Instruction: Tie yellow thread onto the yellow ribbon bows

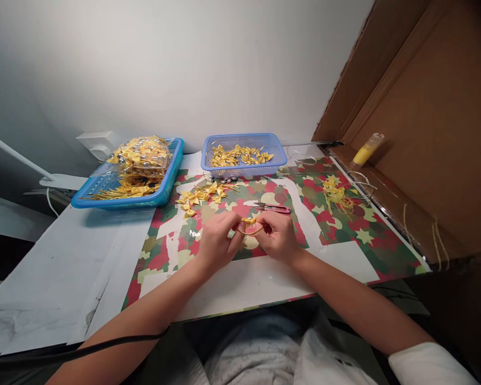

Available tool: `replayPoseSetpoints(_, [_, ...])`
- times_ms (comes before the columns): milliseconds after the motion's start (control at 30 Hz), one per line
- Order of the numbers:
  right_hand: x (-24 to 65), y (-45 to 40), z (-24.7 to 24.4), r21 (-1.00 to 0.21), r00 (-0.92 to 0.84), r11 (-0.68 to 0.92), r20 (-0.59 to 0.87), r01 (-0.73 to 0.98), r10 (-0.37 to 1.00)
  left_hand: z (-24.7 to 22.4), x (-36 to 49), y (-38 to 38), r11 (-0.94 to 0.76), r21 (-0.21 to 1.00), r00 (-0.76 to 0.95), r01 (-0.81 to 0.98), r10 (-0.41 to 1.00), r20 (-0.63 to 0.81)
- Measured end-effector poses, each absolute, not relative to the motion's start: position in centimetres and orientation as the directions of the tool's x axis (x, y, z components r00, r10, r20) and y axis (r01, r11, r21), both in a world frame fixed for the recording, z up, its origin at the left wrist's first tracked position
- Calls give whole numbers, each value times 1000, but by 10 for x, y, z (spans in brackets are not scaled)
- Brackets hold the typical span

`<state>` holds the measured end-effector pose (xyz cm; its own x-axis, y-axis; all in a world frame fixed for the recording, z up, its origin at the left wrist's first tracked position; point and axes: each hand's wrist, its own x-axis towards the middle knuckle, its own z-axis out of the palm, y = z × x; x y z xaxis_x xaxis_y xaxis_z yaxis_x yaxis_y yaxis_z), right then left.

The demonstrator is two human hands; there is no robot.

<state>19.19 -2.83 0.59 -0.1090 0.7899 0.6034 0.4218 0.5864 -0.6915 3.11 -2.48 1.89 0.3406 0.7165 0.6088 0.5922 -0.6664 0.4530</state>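
Note:
Both hands meet over the middle of the patterned mat, fingers pinched. Between them is a small yellow ribbon bow (pixel 248 220) with a gold cord (pixel 251 233) that loops below it. My left hand (pixel 220 238) grips the bow's left side and the cord. My right hand (pixel 278 235) pinches the right side, its fingertips partly hidden. Just beyond the right hand lie pink-handled thread snips (pixel 278 208), blades pointing left. Several loose yellow bows (pixel 200 197) with gold stems rest beyond the left hand.
A blue basket (pixel 171 182) at left holds bagged and loose bows. Another basket (pixel 244 171) at the back holds more bows. Yellow thread scraps (pixel 339 198) lie at right, near a tube with yellow contents (pixel 367 149) on a ledge. A cardboard wall (pixel 425 117) bounds the right side.

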Motion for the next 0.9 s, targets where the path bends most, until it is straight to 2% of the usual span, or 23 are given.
replayPoseSetpoints(133, [192, -28, 5, -689, -109, 599, 614, 408, 781, 19, 33, -25, -656, 482, 333, 582, 732, 595])
replayPoseSetpoints(200, [192, -29, 4, -693, -107, 591, 607, 412, 787, 19, 33, -24, -681, 476, 288, 557, 696, 658])
replayPoseSetpoints(267, [192, -29, 4, -701, -104, 578, 595, 419, 797, 19, 33, -23, -728, 401, 254, 557, 609, 752])
replayPoseSetpoints(333, [192, -29, 3, -708, -100, 565, 584, 424, 806, 19, 31, -22, -762, 260, 290, 593, 503, 814])
replayPoseSetpoints(433, [192, -29, 3, -718, -99, 553, 570, 423, 815, 19, 29, -21, -758, 86, 381, 646, 418, 825])
replayPoseSetpoints(533, [191, -29, 3, -724, -98, 546, 563, 421, 821, 19, 28, -20, -739, 31, 420, 673, 416, 806])
replayPoseSetpoints(667, [191, -28, 1, -720, -99, 540, 558, 436, 824, 22, 28, -20, -717, 63, 434, 694, 487, 758])
replayPoseSetpoints(900, [190, -29, 2, -686, -140, 545, 554, 482, 821, 21, 29, -21, -704, 269, 424, 657, 641, 640])
